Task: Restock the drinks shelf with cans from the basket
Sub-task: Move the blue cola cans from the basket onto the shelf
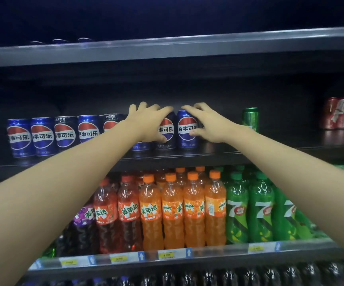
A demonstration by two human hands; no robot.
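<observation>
We have both arms stretched out to the middle drinks shelf [218, 156], where a row of blue cola cans [43, 136] runs in from the left. Our left hand [148, 122] curls over the top and near side of a dark cola can [165, 132], fingers draped across the lid and thumb low on the wall. Our right hand [203, 122] wraps the blue cola can [186, 130] just to the right of it, fingers over the rim and thumb pressed against the near face. The two cans stand upright and side by side, labels turned toward us; we judge the grip from above is meant to seat them squarely and close the row up tight, so the logos line up for shoppers. The basket is not in view.

The cans are smooth, glossy metal cylinders that catch the light, so they should slide easily on the dark, slick shelf board. To the right the shelf lies bare as far as a lone slim green can [250, 118], with a shrink-wrapped pack of red cans [343, 115] at the far right. Below, ribbed plastic bottles of orange soda [194, 211] and green soda [261, 211] stand packed shoulder to shoulder.
</observation>
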